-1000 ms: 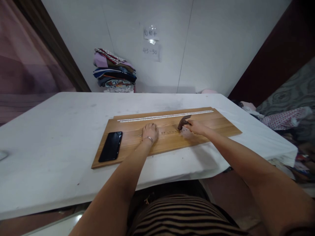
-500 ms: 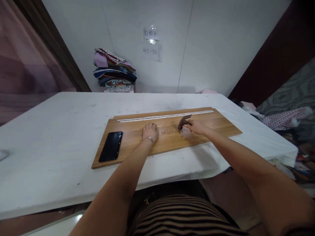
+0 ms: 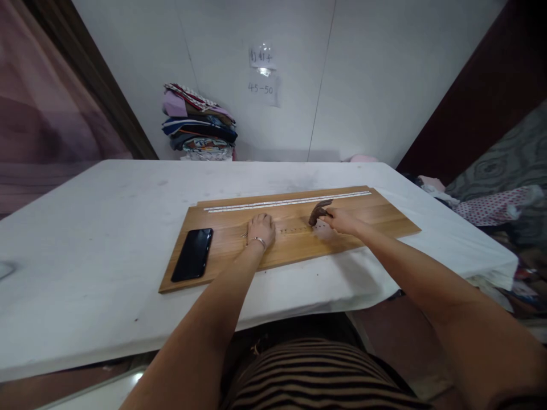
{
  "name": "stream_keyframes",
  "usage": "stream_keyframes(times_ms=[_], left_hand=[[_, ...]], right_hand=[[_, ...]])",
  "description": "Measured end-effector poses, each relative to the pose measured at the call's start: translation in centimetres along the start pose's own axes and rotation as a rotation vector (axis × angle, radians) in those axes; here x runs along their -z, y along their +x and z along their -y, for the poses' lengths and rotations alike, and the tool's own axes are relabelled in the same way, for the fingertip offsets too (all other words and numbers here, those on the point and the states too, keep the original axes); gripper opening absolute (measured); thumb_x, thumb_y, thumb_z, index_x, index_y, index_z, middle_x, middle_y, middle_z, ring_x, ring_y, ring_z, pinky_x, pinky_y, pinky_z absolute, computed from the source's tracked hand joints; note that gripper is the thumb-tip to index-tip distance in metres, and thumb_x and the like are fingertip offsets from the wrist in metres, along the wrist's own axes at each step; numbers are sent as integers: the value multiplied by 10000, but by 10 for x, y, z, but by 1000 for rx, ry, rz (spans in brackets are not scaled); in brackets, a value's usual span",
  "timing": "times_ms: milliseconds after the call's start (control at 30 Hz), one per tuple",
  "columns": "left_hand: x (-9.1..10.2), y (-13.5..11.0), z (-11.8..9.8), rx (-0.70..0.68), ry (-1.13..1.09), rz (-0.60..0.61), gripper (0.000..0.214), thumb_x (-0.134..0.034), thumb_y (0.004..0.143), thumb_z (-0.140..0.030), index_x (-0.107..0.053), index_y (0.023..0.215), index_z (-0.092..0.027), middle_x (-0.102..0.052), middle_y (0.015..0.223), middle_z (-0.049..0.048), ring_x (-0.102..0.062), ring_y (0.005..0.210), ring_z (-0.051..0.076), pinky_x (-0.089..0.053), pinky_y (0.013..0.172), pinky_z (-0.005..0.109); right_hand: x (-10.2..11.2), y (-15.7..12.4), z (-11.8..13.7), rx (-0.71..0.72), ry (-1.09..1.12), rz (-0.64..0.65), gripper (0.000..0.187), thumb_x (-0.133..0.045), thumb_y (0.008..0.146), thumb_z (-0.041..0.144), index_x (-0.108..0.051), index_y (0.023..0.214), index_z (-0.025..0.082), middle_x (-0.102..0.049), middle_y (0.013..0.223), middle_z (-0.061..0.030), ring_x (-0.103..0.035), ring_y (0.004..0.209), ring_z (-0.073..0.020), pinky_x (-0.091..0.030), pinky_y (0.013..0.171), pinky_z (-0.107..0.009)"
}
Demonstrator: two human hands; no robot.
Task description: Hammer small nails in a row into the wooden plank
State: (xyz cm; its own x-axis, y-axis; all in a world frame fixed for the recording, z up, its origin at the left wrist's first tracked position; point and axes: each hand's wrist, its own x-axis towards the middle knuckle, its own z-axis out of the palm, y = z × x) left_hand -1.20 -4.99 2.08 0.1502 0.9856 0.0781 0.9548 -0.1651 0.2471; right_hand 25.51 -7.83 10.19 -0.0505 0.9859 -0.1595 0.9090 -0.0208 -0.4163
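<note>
A long wooden board lies on the white table. My right hand is closed round a dark hammer, whose head rests just above a short row of small nails in the board. My left hand, with a bracelet at the wrist, rests on the board left of that row, fingers curled; a few thin nails seem to stick out at its left side. A pale strip runs along the board's far edge.
A black phone lies on the board's left end. Folded fabrics are stacked at the wall behind the table, under two paper notes. Patterned cloth is heaped to the right of the table.
</note>
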Motion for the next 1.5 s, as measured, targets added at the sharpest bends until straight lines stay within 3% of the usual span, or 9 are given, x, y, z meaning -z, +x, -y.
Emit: stream_keyframes(times_ms=[367,633,833,1100,1500], left_hand=[[2,-2,-1,3,-22,-10,317,-415,1010,-265,-702,1133,-207,-653,1356,124,-554,1296,285,-404,1114,435],[1,-1,0,6,-17,-3,325,-407,1009,-264,-696,1151,-217,-643,1368,119,-545,1299,275,-395,1116,427],[2,-1,0,6,1,0,318,-410,1008,-261,-692,1144,-204,-648,1361,123,-554,1289,279,-401,1109,422],[2,-1,0,8,-6,4,322,-413,1006,-266,-690,1158,-207,-637,1382,125,-546,1306,285,-399,1113,431],[2,-1,0,13,-23,8,343,-399,1011,-270,-685,1189,-206,-631,1401,122,-530,1328,286,-381,1129,434]], right_hand=[[2,-3,5,-15,-36,35,271,-550,1013,334,-715,1072,127,-690,709,-37,-592,584,-153,-454,634,-245],[-1,0,1,46,-72,-20,191,-610,979,302,-728,971,152,-708,748,-45,-614,661,-154,-440,627,-223],[-2,2,-3,24,-43,5,226,-592,990,321,-721,959,138,-656,659,-19,-575,577,-137,-426,588,-221],[-3,2,-4,18,-46,-1,229,-605,977,340,-733,928,156,-703,717,-48,-623,644,-169,-465,666,-246],[-3,1,-5,-5,-19,4,243,-579,989,358,-729,983,167,-682,684,-31,-607,596,-164,-467,647,-252]])
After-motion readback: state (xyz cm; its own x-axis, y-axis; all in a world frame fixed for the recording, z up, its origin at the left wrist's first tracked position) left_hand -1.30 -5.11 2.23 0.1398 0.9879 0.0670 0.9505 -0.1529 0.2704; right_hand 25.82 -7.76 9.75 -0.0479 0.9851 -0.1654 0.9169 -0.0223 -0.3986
